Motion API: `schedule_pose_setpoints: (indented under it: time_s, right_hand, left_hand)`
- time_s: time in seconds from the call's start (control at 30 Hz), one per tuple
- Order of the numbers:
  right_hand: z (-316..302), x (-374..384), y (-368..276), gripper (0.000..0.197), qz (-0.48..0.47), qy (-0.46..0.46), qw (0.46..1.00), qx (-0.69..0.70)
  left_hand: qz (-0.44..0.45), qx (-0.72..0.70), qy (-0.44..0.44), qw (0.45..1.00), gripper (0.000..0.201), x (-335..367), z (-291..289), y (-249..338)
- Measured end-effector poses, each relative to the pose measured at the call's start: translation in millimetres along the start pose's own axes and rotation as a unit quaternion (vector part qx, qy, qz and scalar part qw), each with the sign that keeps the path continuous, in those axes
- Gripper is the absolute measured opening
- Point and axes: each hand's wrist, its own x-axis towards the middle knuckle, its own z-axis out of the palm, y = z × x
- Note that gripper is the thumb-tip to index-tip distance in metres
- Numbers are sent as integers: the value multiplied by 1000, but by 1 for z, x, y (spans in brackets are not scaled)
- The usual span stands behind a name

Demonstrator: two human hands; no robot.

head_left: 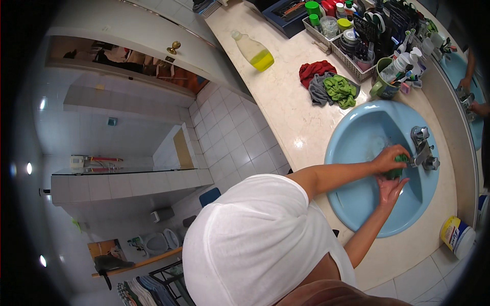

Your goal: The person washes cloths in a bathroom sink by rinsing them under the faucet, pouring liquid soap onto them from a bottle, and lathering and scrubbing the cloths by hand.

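Note:
Over the light-blue sink, my left hand is closed around a small dark-green thing. Fingers cover much of it, so its exact kind cannot be made out. Just below, my right hand is palm up with its fingers stretched out, close under the green thing. Whether the palm touches it is unclear. Both hands are close to the chrome faucet, on the side of the basin nearest the mirror. My left arm crosses the basin's edge.
Crumpled red, grey and green cloths lie on the cream counter. Beyond them is a bottle of yellow-green liquid. Baskets of toiletries and a green mug with brushes stand by the mirror. A yellow-and-white tub is past the counter's edge.

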Motion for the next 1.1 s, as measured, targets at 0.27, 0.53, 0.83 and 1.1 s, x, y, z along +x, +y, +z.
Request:
schedule_pose_setpoints:
  time_s: [0.27,0.53,0.83,1.1]
  right_hand:
    - [-25,61,-1,41,-88,153,984,-5]
    - [36,56,3,31,-330,207,872,-297]
    - [27,47,-7,26,-318,170,698,-619]
    - [13,17,-8,23,-331,92,725,-597]
  left_hand:
    - [-39,140,-76,986,29,-10,0,23]
    - [-240,-36,92,966,35,-6,19,-5]
    - [-409,-133,42,902,42,-24,26,-51]
    - [-592,-152,-97,785,34,-18,-12,-25]
